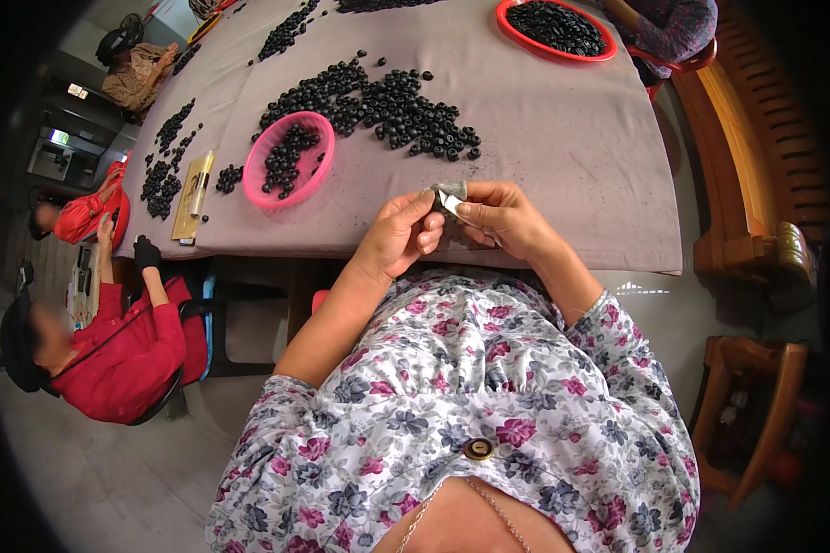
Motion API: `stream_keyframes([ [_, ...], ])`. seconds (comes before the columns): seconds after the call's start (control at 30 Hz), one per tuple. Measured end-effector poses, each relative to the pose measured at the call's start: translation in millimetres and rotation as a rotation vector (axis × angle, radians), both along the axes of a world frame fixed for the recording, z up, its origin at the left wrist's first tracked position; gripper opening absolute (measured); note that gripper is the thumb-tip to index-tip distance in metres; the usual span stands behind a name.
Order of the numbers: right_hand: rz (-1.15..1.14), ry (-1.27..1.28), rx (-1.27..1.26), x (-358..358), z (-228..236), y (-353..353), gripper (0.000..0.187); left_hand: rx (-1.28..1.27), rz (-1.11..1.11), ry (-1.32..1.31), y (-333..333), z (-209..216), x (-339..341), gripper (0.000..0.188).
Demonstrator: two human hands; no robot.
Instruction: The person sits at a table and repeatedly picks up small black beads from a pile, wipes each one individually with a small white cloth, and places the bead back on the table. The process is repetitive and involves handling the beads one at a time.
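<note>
My left hand is closed in a pinch at the table's front edge, on what looks like a small black part, mostly hidden by the fingers. Facing it, my right hand grips a small knife-like tool, whitish with a pointed tip, which meets the black part. A grey cover wraps the right index fingertip. Beyond my hands spreads a pile of small round black parts, some with a hole in the middle. A pink plastic basket holding more of them stands to the left.
A grey-mauve cloth covers the table. A red tray of flat black pieces sits far right, near another person. A yellowish packet lies left. A co-worker in red sits left; wooden furniture stands right.
</note>
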State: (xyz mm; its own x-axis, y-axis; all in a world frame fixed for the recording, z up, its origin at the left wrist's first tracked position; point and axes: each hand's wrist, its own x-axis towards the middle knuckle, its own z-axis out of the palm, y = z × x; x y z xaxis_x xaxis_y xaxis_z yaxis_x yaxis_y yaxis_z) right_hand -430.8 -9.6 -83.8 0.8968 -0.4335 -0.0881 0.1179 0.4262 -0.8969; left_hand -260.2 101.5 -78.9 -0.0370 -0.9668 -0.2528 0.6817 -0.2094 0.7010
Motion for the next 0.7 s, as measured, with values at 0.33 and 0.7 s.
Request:
stream_keyframes([
  [0.33,0.068,-0.03,-0.119,-2.9,9.1,0.8,0.038,-0.004,0.015,0.05,-2.0,-3.7,4.3,0.022],
  [0.7,0.064,-0.063,-0.074,-1.9,7.2,0.8,0.035,-0.013,0.007,0.019,-1.2,-5.6,3.6,0.021],
])
